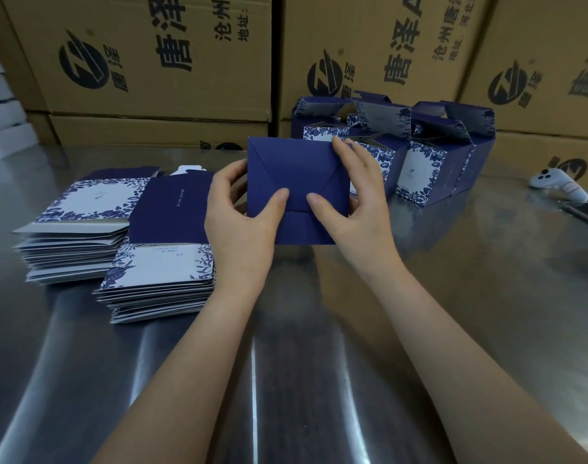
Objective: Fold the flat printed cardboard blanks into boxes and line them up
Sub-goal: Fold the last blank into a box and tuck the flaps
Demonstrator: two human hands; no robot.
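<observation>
Left hand [242, 216] and right hand [349, 209] clasp the dark-blue cardboard box [296, 169], thumbs pressing its bottom flaps home. Next, it likely joins the row of folded blue-and-white boxes [419, 169] at the worktop's [319, 363] far edge.

Shiny steel table [286, 380] w/ soft light streaks on top, backed by a wall of stacked brown cartons [152, 55] w/ black logos & Chinese print, white blocks [1, 105] piled at far L.

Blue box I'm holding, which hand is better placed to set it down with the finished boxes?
Probably the right hand: the finished boxes stand just behind it on the right, while the left hand sits nearer the stacks of flat blanks. Both hands grip the blue box.
</observation>
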